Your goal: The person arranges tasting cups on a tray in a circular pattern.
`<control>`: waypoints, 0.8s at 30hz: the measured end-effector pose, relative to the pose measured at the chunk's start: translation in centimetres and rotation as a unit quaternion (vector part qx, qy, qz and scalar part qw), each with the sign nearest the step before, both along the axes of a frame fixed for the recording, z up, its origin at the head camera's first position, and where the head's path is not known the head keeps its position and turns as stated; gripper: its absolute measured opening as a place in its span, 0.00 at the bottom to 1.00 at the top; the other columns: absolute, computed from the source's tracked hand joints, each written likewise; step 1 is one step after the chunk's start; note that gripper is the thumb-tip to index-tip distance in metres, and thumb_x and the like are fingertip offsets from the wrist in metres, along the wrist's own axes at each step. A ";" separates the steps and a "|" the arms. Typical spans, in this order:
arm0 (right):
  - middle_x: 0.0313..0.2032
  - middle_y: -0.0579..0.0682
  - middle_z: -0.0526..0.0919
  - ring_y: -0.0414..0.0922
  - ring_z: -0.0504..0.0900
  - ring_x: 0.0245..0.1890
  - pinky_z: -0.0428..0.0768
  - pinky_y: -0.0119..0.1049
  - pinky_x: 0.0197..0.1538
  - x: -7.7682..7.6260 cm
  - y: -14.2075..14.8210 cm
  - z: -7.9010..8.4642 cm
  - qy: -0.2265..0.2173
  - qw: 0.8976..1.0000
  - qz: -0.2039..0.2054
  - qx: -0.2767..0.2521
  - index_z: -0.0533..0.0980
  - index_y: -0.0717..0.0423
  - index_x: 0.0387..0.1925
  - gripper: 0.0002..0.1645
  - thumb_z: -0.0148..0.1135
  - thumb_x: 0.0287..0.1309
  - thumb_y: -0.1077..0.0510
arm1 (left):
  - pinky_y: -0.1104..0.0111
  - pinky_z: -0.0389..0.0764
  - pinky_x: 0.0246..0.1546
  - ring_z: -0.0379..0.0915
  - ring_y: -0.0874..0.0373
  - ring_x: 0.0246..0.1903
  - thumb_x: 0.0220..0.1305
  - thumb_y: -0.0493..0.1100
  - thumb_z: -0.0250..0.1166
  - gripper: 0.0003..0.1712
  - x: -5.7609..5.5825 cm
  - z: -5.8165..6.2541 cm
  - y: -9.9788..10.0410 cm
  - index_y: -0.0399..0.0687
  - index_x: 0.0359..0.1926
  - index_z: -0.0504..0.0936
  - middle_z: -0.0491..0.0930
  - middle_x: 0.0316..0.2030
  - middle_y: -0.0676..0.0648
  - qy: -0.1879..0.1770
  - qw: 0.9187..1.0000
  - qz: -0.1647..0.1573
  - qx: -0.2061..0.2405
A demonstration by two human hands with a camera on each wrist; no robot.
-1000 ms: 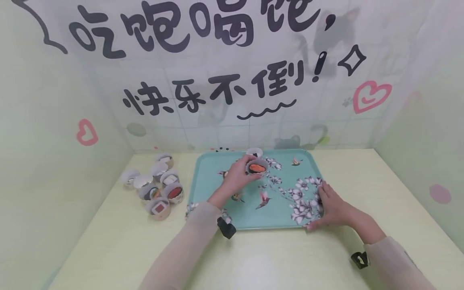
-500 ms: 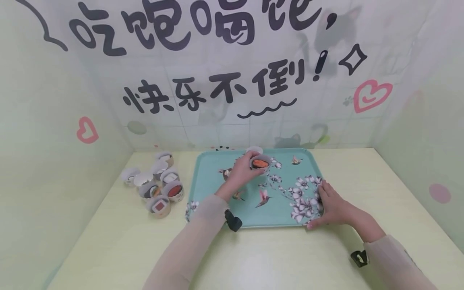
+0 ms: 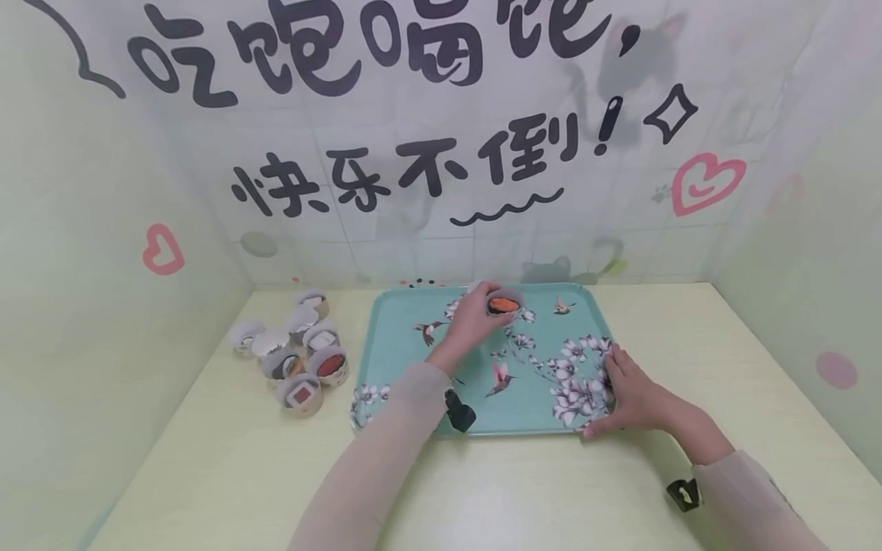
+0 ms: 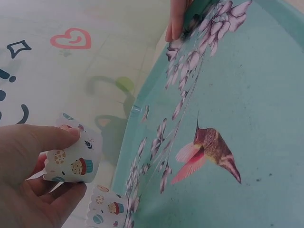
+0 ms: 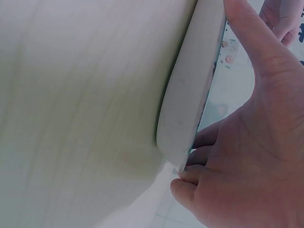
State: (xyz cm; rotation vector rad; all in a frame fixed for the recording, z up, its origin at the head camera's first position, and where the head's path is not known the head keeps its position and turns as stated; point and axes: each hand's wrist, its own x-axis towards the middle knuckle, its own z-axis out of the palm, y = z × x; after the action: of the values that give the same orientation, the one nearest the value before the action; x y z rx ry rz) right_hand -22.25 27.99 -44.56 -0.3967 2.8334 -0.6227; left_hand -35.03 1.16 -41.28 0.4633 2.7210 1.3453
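My left hand (image 3: 470,323) grips a paper baking cup (image 4: 71,161) printed with cupcakes, above the back part of the teal tray (image 3: 396,348). Inside this cup lies an orange-topped piece (image 3: 504,305) with a dark underside, like sushi. A second, matching paper cup (image 4: 107,210) stands close beside it on the tray, mostly hidden behind my left hand in the head view. My right hand (image 3: 637,398) rests over the tray's front right corner, its fingers straight along the right edge and its thumb at the front edge.
Several more paper cups with small pieces inside cluster left of the tray, among them a cup with a red piece (image 3: 332,366) and a cup with a red-and-white piece (image 3: 302,396). A printed wall covering (image 3: 427,245) stands behind the pale wooden table (image 3: 496,490).
My left hand has carried the cup a little rightward and back over the tray, covering more of the second cup. My right hand has stayed at the tray's corner.
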 end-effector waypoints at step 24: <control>0.71 0.84 0.36 0.78 0.39 0.72 0.49 0.72 0.71 -0.1 0.0 0.3 -0.008 1.000 -0.001 0.004 0.42 0.85 0.70 0.85 0.82 0.33 0.35 | 0.57 0.82 0.56 0.77 0.52 0.58 0.63 0.48 0.70 0.32 -1.1 -2.0 2.1 0.50 0.66 0.70 0.79 0.60 0.46 0.001 0.996 0.056 -0.074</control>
State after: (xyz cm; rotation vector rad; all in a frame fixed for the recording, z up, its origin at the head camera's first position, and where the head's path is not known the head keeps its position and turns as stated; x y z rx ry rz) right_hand -22.33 27.97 -44.27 -0.3850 2.8206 -0.6110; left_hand -36.14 3.25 -43.24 0.3043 2.8619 1.1534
